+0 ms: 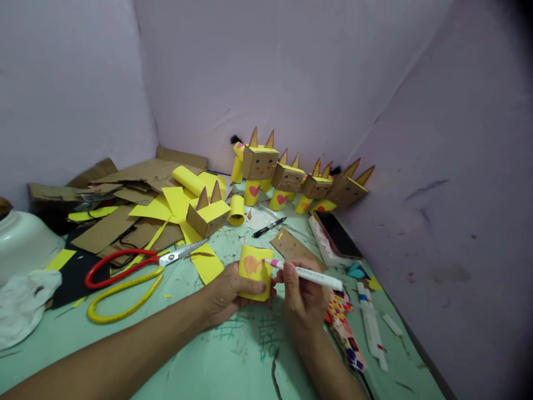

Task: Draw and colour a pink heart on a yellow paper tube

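Observation:
My left hand (233,291) grips a yellow paper tube (260,280) just above the green tabletop, thumb across its front. An orange heart is drawn on the tube's face. Between the fingers of my right hand (306,294) is a white marker (318,276) with a pink collar, its tip at the heart's right edge. Beyond the hands, a cardboard and yellow paper animal head (208,218) with two pointed ears rests beside another yellow tube (236,211). A black pen (269,227) lies behind the held tube.
Red-and-yellow-handled scissors (160,261) lie open at left, before piled cardboard (137,178). Several finished cardboard animals (260,164) line the back wall. At right are a phone (339,234), more markers (370,322) and a patterned cloth piece (345,330).

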`<state>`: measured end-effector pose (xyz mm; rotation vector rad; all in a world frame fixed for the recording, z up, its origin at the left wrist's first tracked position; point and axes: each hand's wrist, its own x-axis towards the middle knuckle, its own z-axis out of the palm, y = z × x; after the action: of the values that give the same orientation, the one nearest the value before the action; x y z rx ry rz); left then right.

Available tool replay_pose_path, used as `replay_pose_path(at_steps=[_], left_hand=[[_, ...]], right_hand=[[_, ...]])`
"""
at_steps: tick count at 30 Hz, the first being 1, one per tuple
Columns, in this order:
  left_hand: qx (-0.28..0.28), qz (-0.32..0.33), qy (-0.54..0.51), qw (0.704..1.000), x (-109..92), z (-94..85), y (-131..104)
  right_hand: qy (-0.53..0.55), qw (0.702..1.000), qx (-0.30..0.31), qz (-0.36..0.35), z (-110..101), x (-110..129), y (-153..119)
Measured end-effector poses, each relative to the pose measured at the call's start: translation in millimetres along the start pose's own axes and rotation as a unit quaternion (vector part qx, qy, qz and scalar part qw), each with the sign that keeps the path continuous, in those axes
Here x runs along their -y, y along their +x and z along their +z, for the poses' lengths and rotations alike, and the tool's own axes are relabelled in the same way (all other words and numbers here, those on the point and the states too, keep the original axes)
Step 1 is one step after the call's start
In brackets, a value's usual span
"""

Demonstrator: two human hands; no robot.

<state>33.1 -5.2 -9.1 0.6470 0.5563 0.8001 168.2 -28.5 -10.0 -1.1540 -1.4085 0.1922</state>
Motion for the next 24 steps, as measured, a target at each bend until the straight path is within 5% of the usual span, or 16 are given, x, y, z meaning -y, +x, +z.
replay_pose_path(at_steps=[24], left_hand=[[0.017,0.013,0.007,1.000,1.7,-2.7,0.9]], right_hand=[[-0.012,1.000,0.001,-0.017,-1.9,1.7,2.4]])
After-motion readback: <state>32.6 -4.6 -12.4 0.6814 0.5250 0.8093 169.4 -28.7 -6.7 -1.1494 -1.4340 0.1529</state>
